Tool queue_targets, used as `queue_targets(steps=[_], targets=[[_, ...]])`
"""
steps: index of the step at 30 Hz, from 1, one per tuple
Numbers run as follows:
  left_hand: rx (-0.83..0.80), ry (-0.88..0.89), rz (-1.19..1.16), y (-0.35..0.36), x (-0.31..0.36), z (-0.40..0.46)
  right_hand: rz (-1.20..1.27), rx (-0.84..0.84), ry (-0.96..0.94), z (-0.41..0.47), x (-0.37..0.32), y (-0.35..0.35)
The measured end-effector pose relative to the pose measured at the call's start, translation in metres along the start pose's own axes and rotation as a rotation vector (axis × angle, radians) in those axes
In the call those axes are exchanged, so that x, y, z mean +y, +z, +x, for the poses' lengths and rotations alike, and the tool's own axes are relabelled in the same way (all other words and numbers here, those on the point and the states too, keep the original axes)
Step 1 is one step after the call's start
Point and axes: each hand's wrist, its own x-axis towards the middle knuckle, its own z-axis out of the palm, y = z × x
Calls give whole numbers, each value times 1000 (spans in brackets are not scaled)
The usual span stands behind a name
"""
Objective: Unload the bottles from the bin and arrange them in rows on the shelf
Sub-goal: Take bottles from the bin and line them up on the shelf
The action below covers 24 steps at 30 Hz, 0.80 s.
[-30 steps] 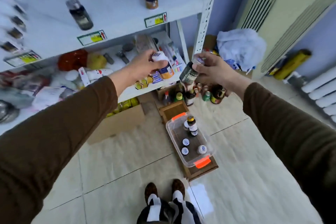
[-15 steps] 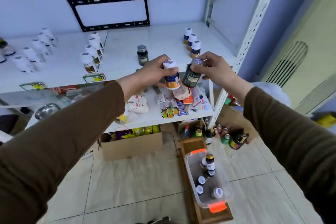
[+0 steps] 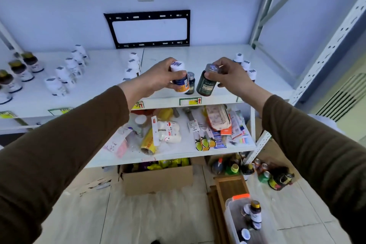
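My left hand grips a white bottle with a blue and orange label, held over the front edge of the white top shelf. Beside it my right hand holds a dark green bottle by its cap, tilted a little. A single dark bottle stands on the shelf between and behind them. Rows of white bottles and dark-capped bottles stand at the left, and three white ones at the right. The clear bin on the floor, lower right, holds several bottles.
A lower shelf is crowded with packets and rolls. Below it sit a cardboard box, floor bottles and cans, and a wooden tray under the bin. A perforated upright post bounds the shelf at right.
Both hands rose with their bottles from in front of the lower shelf to the top shelf's front edge. The view tilted upward, so the bin slid to the lower right.
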Motion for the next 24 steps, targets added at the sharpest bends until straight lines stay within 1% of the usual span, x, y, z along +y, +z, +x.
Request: queue_targets(steps=[7,11,14,17,20,24], targets=[[13,-7,32,-66,-14,54,-1,93,26,66,-15,33],[6,22,55,-87,-25,84,-23,146,30,103,-14,40],[14,30,73,-95,-33,109,-35,157,40,131,-4,42],[18,46,111,-101,-41,134,-46,142,54,159,12,46],[27,46,135,-103,-47,155,-111,99,75,181,30,50],[30,28,185,-103,-55,175,-212,-45,89,199,52,62]])
